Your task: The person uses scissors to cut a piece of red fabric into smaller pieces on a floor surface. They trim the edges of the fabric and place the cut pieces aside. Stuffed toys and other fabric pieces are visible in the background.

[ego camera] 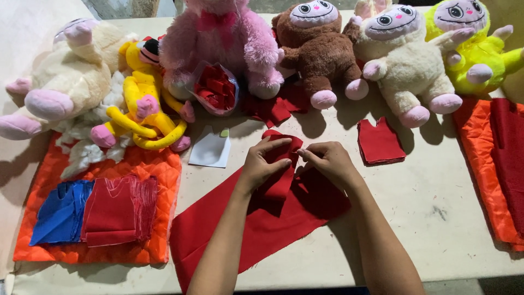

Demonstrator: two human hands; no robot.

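left hand (261,164) pinching a small red fabric piece (284,158) at frame centre | right hand (327,163) gripping the same piece's right edge | piece sits over a big red cloth (262,224) on the table (436,207) | red cutout stack (380,143) to the right | plush toys (322,49) along the top

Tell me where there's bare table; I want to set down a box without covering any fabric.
Bare table lies between the small red cut pieces and the orange quilted fabric, running to the near edge. The back row of plush toys and the left side with the orange quilted mat are crowded.
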